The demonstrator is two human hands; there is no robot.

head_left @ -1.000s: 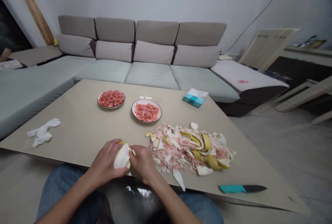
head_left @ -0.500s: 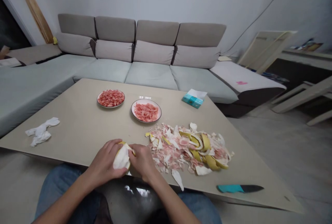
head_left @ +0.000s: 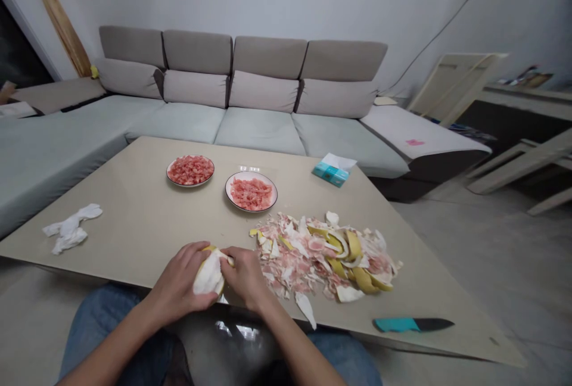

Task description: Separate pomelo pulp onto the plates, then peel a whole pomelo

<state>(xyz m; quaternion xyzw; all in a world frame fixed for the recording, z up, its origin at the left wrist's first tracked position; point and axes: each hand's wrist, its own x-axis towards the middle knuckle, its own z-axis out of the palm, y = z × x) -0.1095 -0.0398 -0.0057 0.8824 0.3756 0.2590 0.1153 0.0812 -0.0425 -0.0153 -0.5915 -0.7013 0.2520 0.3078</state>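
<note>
A partly peeled pomelo (head_left: 208,274), white pith facing me with yellow rind at its rim, is held over the table's near edge. My left hand (head_left: 181,279) wraps round its left side, fingers over the top and thumb below. On the other side, my right hand (head_left: 243,274) is closed on a strip of the pomelo's peel at the upper right. Its fingertips are partly hidden. Just right of my hands lies a heap of peel and membrane scraps (head_left: 313,261), with yellow rind pieces among them.
Two plates hold pink pomelo flesh: a left plate (head_left: 173,180) and a middle plate (head_left: 231,190). A teal-handled knife (head_left: 413,324) lies near the front right edge. A tissue pack (head_left: 333,170) sits at the back right, a crumpled tissue (head_left: 71,228) at the left.
Both hands keep hold of the pomelo in nearly the same place. The right fingers have shifted very slightly at the peel; the table things have not moved.
</note>
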